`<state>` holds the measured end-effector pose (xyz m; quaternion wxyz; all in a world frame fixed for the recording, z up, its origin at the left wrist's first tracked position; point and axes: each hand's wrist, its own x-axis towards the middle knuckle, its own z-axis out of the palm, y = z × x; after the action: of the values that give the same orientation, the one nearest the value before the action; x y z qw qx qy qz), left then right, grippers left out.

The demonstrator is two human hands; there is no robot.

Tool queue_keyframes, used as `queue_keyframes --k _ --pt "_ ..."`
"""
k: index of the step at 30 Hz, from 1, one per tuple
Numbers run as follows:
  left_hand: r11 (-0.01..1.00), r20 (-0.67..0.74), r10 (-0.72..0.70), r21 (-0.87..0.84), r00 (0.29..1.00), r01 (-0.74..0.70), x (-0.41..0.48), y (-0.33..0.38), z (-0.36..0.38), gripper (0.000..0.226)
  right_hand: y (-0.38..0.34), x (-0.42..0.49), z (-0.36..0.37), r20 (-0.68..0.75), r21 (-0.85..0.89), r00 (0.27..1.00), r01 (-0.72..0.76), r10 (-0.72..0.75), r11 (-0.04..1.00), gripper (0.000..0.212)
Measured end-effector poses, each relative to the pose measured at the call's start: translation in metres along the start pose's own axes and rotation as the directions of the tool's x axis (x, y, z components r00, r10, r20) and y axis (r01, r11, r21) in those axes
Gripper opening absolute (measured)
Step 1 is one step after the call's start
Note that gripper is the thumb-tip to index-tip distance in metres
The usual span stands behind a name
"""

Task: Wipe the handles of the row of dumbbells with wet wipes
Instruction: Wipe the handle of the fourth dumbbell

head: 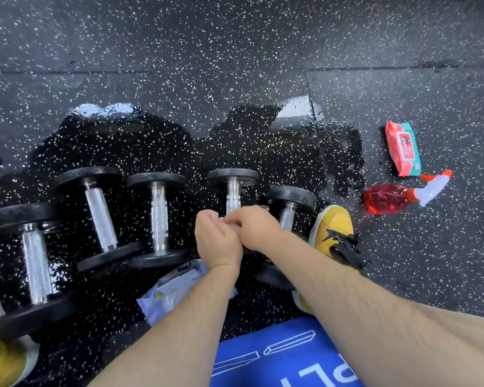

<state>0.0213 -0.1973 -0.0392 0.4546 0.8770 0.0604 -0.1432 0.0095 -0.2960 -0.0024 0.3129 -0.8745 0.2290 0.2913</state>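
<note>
Looking down at five dumbbells [159,216] lying in a row on a wet speckled floor [235,51]. My left hand [215,241] and right hand [256,227] meet just above the fourth dumbbell [233,195] from the left. Both have curled fingers pinching a small pale scrap between them, which I take to be a wipe [227,220]; it is mostly hidden. The wipe is not touching any handle. All the handles gleam, so I cannot tell which are done. My guess is that I am readying the wipe and at least the fourth and fifth remain. A wipes pack [168,294] lies under my left forearm. A red pack [403,148] and spray bottle [389,198] lie well to the right.
</note>
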Motion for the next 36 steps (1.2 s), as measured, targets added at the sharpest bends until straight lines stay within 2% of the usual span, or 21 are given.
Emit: queue_keyframes --k 4,8,13,14,19,22,25,27,29,32,34,36 --pt "0.999 0.014 -0.012 0.041 1.0 0.012 -0.002 0.003 0.0 0.013 0.015 -0.005 -0.001 0.115 -0.014 0.993 -0.004 0.005 1.0 0.025" --pt "0.998 0.014 -0.008 0.055 1.0 0.007 0.001 0.004 -0.001 0.013 0.02 -0.006 0.001 0.049 0.061 0.997 -0.063 0.06 0.996 0.029" --pt "0.998 0.032 0.015 0.067 0.999 -0.018 0.003 0.003 -0.004 0.012 0.012 -0.013 0.021 -0.127 0.137 0.964 -0.217 0.234 0.967 0.005" --pt "0.997 0.039 0.02 0.07 0.999 -0.023 0.003 0.005 -0.004 0.012 0.011 -0.013 0.023 -0.142 0.159 0.952 -0.249 0.272 0.955 0.006" --pt "0.997 0.17 -0.061 0.049 0.984 0.053 0.009 0.003 -0.011 0.008 0.011 -0.004 0.029 -0.075 0.353 0.918 -0.341 0.39 0.871 0.015" --pt "0.985 0.356 -0.151 -0.027 0.922 0.172 0.028 0.002 -0.022 0.012 0.012 -0.001 0.032 -0.062 0.412 0.922 -0.324 0.381 0.851 0.016" --pt "0.986 0.515 -0.162 0.044 0.842 0.163 0.049 0.001 -0.029 0.013 0.013 -0.004 0.027 0.004 0.409 0.949 -0.29 0.317 0.865 0.024" --pt "0.984 0.584 -0.174 0.076 0.793 0.16 0.057 -0.002 -0.028 0.02 0.015 -0.007 0.018 0.059 0.398 0.96 -0.274 0.273 0.876 0.021" --pt "0.972 0.635 -0.215 0.067 0.742 0.225 0.062 -0.008 -0.022 0.032 0.019 -0.008 0.008 0.106 0.35 0.962 -0.272 0.251 0.896 0.014" --pt "0.959 0.719 -0.262 0.12 0.643 0.257 0.069 -0.016 -0.008 0.04 0.03 -0.01 -0.005 0.092 0.326 0.963 -0.268 0.252 0.906 0.015" --pt "0.966 0.737 -0.251 0.151 0.628 0.21 0.07 -0.01 -0.004 0.036 0.039 -0.012 -0.01 0.079 0.411 0.955 -0.291 0.284 0.864 0.017" --pt "0.972 0.729 -0.234 0.154 0.644 0.179 0.068 0.003 -0.005 0.035 0.046 -0.014 -0.01 0.062 0.543 0.94 -0.313 0.335 0.779 0.016"
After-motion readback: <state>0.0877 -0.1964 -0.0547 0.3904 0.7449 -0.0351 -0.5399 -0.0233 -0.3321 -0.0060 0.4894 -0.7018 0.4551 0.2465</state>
